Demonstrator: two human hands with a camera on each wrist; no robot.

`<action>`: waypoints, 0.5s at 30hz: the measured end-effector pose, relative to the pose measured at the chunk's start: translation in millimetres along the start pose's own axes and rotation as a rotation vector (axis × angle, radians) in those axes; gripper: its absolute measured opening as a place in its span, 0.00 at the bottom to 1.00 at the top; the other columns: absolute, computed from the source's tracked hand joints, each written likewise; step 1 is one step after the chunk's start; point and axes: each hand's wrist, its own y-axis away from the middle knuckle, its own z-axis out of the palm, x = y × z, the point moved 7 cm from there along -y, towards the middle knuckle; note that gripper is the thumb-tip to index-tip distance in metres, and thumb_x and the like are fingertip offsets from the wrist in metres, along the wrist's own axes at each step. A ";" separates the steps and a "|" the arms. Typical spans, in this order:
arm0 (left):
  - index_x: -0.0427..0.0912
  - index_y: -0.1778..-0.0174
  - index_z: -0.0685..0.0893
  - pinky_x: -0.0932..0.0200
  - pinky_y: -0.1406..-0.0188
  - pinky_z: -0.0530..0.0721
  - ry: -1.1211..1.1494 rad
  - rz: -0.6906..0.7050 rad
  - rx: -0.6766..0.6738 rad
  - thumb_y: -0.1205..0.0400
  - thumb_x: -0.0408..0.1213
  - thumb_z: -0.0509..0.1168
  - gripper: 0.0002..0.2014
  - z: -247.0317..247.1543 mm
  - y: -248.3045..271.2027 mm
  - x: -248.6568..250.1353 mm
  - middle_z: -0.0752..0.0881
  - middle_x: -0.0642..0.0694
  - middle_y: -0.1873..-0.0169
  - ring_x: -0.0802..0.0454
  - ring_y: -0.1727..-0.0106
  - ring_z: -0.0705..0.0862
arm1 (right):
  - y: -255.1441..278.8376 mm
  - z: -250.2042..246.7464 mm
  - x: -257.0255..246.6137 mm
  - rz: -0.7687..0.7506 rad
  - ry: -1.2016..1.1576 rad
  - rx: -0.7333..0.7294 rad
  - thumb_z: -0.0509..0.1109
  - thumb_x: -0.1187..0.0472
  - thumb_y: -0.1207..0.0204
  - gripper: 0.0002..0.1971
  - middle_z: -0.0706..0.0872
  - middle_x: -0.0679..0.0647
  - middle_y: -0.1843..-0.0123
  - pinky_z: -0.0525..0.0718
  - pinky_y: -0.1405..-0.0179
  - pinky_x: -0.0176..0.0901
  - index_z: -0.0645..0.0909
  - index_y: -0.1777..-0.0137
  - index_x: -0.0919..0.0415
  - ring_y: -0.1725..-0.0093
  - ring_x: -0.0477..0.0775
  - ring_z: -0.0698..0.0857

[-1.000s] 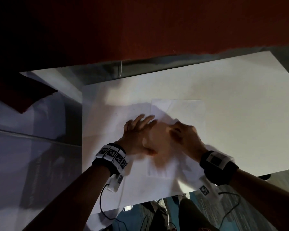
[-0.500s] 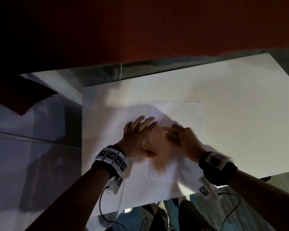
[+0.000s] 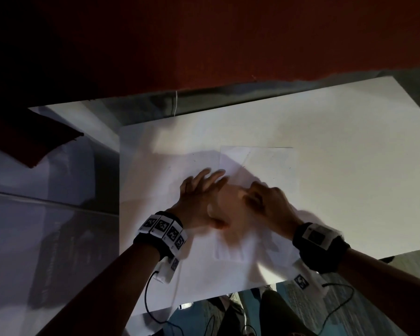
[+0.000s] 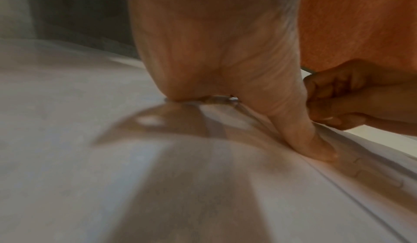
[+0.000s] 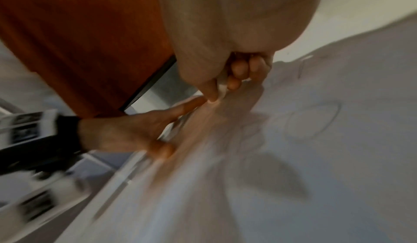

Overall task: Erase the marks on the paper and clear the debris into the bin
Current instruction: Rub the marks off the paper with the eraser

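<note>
A small white sheet of paper (image 3: 269, 163) with faint pencil marks (image 5: 313, 120) lies on a larger white board (image 3: 349, 141). My left hand (image 3: 199, 197) lies flat with straight fingers on the sheet's left part, thumb (image 4: 309, 139) pressed down on it. My right hand (image 3: 267, 200) is beside it with curled fingers, pinching a small white eraser (image 5: 222, 89) against the paper. The right wrist view is blurred by motion. A few dark specks (image 3: 289, 168) lie on the sheet. No bin shows in any view.
The white board sits on a grey surface (image 3: 58, 214) below a dark red wall (image 3: 228, 44). A red object (image 3: 34, 141) lies at far left. Cables (image 3: 150, 299) hang from both wrists over the near edge, where legs (image 3: 264, 316) show.
My right hand has shifted slightly back and forth over the paper with the eraser. My left hand has stayed flat in the same place.
</note>
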 end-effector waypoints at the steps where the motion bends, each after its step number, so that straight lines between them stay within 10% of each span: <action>1: 0.61 0.09 0.45 0.42 0.15 0.36 -0.008 -0.002 -0.005 0.34 0.73 0.75 0.63 0.2 -0.2 0.4 0.36 0.67 0.12 0.57 0.13 0.28 | 4.7 6.1 -9.7 -0.057 -0.020 -0.046 0.68 0.53 0.17 0.12 0.76 0.42 0.71 0.76 0.68 0.43 0.69 0.60 0.45 0.72 0.44 0.75; 15: 0.61 0.10 0.45 0.41 0.15 0.36 -0.009 -0.003 -0.012 0.33 0.73 0.75 0.62 0.1 0.4 0.0 0.35 0.67 0.12 0.56 0.13 0.29 | 2.7 3.3 -2.8 -0.038 0.042 -0.027 0.68 0.53 0.18 0.11 0.77 0.44 0.69 0.78 0.68 0.48 0.70 0.58 0.48 0.71 0.50 0.78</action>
